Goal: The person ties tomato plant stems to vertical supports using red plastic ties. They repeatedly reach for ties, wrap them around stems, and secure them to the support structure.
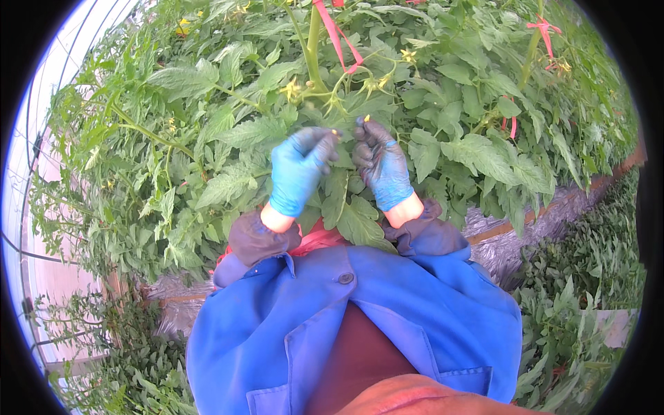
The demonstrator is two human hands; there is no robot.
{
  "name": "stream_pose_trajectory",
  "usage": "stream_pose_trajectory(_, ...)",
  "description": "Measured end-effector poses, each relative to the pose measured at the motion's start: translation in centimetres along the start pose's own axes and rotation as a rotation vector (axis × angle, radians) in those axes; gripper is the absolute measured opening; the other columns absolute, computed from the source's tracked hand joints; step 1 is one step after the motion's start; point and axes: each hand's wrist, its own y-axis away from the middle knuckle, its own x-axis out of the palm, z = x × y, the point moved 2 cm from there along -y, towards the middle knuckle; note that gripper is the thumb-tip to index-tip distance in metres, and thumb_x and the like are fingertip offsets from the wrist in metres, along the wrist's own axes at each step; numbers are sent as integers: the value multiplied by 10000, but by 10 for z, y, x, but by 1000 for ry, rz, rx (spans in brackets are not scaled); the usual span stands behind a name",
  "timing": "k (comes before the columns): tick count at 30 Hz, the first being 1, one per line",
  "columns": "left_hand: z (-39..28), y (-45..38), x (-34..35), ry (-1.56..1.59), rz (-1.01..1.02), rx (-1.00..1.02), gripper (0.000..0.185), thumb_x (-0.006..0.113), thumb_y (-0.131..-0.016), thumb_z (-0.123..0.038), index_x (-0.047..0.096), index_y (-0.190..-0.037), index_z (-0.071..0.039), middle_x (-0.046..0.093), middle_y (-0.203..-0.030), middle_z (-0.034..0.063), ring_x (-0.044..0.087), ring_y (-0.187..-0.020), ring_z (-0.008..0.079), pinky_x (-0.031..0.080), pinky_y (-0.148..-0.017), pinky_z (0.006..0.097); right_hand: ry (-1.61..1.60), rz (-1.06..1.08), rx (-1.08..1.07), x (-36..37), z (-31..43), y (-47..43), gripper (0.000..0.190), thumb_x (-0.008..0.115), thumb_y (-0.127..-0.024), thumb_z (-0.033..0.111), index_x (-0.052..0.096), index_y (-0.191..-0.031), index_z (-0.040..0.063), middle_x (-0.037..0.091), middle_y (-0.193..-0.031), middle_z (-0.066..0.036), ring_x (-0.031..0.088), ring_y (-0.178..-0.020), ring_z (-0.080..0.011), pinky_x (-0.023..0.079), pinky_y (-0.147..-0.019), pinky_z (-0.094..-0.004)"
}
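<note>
My left hand [300, 168], in a blue glove darkly stained at the fingers, pinches a tiny yellow piece [334, 133] between thumb and forefinger. A similar glove covers my right hand [385, 163], whose fingertips hold another small yellow bit [367, 119]. Both bits look like flower parts, too small to be sure. Just beyond my fingers hangs a tomato flower truss [337, 93] with green sepals and a yellow bloom [291, 90] on its left. It joins a thick green stem [313, 52], beside which a pink ribbon [340, 41] dangles. Tomato leaves [358, 218] sit beneath and between my wrists.
Dense tomato foliage [477, 150] surrounds the hands. Another stem at right carries a pink tie [544, 33]. Silvery plastic film [498, 249] edges the bed, with lower plants [581, 270] behind at right. A greenhouse wall with frame bars [26, 207] curves along the left.
</note>
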Motion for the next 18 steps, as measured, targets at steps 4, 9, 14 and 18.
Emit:
stream_pose_trajectory(4, -26, 0, 25, -787, 70, 824, 164, 689, -780, -179, 675, -933, -122, 655, -699, 53, 616, -556, 198, 471, -511, 280, -88, -69, 160, 1, 0, 10, 275, 546, -883, 269, 593, -1046, 52, 614, -812, -36, 517, -561, -87, 331, -391, -194)
stream_pose_trajectory(9, -52, -11, 45, -951, 210, 813, 175, 704, -744, -214, 681, -910, -164, 656, -727, 41, 629, -591, 233, 491, -530, 320, -194, 35, 162, -5, 23, 17, 256, 543, -882, 244, 605, -1023, 39, 615, -813, -42, 479, -525, -81, 314, -381, -196)
stream_pose_trajectory(14, -89, -68, 62, -1156, 101, 1146, 164, 647, -768, -195, 666, -929, -214, 620, -950, -1, 613, -810, 204, 486, -677, 342, -100, 18, -36, -3, 58, -3, 199, 606, -836, 155, 619, -992, 33, 590, -788, -32, 377, -466, -67, 266, -374, -193)
stream_pose_trajectory(18, -95, -120, 88, -1402, 322, 1457, 132, 640, -736, -196, 695, -854, -209, 593, -1147, -7, 553, -1046, 216, 404, -935, 411, 97, -24, -109, 10, 70, -19, 290, 625, -810, 136, 587, -1084, 46, 548, -807, -31, 370, -463, -63, 242, -381, -193)
